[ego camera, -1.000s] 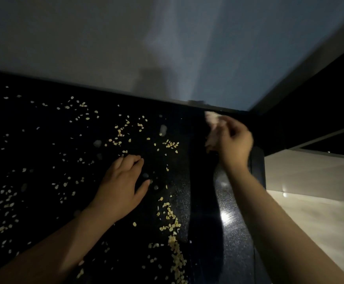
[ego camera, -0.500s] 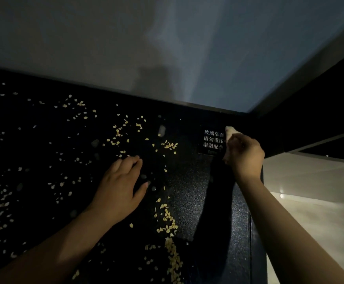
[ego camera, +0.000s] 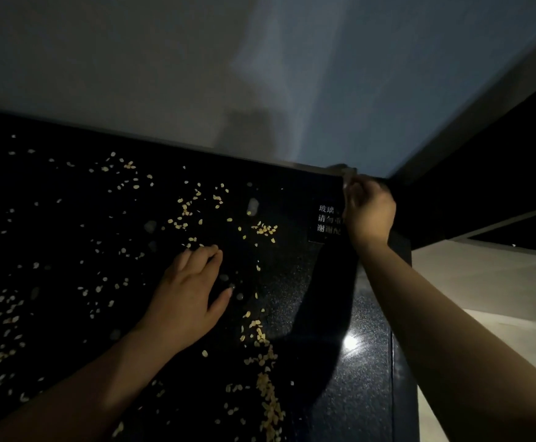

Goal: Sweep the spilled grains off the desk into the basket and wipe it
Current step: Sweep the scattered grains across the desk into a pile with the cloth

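Note:
Pale yellow grains (ego camera: 265, 230) lie scattered over the black glossy desk (ego camera: 340, 393), and a denser line of grains (ego camera: 268, 397) runs toward the near edge. My left hand (ego camera: 190, 291) rests palm down on the desk among the grains, its fingers relaxed. At the desk's far right corner my right hand (ego camera: 368, 212) has curled fingers that pinch a small pale thing (ego camera: 347, 184), probably a cloth, mostly hidden by the hand. No basket is in view.
A black label with white characters (ego camera: 325, 223) lies on the desk, partly under my right hand. A grey wall (ego camera: 196, 74) rises behind the desk. The desk's right edge (ego camera: 400, 362) drops to a light floor (ego camera: 499, 298).
My right hand moved right and nearer, uncovering the label, then back to the far corner. The pale cloth it held now barely shows. My left hand stayed put.

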A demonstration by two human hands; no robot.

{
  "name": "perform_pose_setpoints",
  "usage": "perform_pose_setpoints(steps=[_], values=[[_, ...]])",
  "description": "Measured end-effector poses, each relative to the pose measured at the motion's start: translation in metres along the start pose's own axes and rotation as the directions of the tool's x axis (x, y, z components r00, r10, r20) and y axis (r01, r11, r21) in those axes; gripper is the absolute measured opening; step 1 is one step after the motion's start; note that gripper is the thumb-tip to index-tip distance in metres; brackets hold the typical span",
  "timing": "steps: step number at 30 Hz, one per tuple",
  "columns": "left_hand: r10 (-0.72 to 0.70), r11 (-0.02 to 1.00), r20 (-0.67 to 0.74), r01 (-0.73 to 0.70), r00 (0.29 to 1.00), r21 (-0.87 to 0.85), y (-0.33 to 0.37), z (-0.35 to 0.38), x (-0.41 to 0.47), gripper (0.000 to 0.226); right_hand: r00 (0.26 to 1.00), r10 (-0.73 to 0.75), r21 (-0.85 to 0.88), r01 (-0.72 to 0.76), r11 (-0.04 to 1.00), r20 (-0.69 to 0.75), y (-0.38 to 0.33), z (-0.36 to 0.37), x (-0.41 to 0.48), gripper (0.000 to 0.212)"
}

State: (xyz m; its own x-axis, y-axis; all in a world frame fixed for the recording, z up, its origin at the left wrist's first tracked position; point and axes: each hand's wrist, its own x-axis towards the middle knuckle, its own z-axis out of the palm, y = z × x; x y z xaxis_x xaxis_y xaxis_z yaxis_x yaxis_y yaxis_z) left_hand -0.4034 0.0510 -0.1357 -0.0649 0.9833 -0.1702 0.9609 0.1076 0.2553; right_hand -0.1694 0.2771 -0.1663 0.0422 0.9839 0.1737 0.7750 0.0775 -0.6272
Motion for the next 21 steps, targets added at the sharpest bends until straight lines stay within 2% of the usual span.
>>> perform_pose_setpoints(steps=[3,5,8,9,11,12,14,17,19,21], values=[[0.009,1.000,-0.003,-0.009,1.000,-0.004,0.001,-0.001,0.000,0.069,0.999,-0.018,0.006,0.018,1.000,0.051,-0.013,0.010,0.001,0.022],[0.015,1.000,-0.004,-0.015,1.000,-0.003,0.001,-0.002,0.000,0.069,0.985,-0.097,0.036,0.093,0.995,0.141,-0.032,0.018,-0.003,0.022],[0.026,1.000,-0.004,-0.026,1.000,-0.010,0.000,-0.002,0.000,0.069,0.925,-0.219,0.096,0.199,0.975,0.309,-0.059,0.022,-0.025,0.022],[0.030,0.999,-0.003,-0.030,1.000,-0.012,0.000,-0.002,0.001,0.068,0.902,-0.219,0.144,0.177,0.974,0.372,-0.065,0.020,-0.035,0.022],[0.031,0.999,-0.004,-0.031,1.000,-0.007,-0.001,-0.003,0.001,0.068,0.870,-0.179,0.294,0.042,0.955,0.459,-0.067,0.011,-0.052,0.021],[0.030,1.000,-0.004,-0.030,1.000,-0.003,-0.001,-0.003,0.001,0.067,0.889,-0.150,0.353,-0.014,0.936,0.433,-0.064,0.005,-0.059,0.021],[0.024,1.000,0.000,-0.024,1.000,-0.006,-0.001,-0.002,0.001,0.068,0.963,-0.053,0.391,-0.057,0.918,0.265,-0.054,-0.007,-0.062,0.021],[0.016,1.000,-0.003,-0.016,1.000,-0.009,-0.001,0.000,0.000,0.068,0.999,0.051,0.297,-0.052,0.954,0.010,-0.034,-0.026,-0.051,0.022],[0.009,1.000,-0.005,-0.009,1.000,-0.001,-0.001,0.000,-0.001,0.068,0.996,0.074,0.150,-0.065,0.986,-0.058,-0.019,-0.034,-0.041,0.024],[0.011,1.000,-0.001,-0.011,1.000,0.006,-0.001,0.000,-0.001,0.068,0.997,0.078,0.069,-0.077,0.995,-0.020,-0.006,-0.034,-0.034,0.024]])
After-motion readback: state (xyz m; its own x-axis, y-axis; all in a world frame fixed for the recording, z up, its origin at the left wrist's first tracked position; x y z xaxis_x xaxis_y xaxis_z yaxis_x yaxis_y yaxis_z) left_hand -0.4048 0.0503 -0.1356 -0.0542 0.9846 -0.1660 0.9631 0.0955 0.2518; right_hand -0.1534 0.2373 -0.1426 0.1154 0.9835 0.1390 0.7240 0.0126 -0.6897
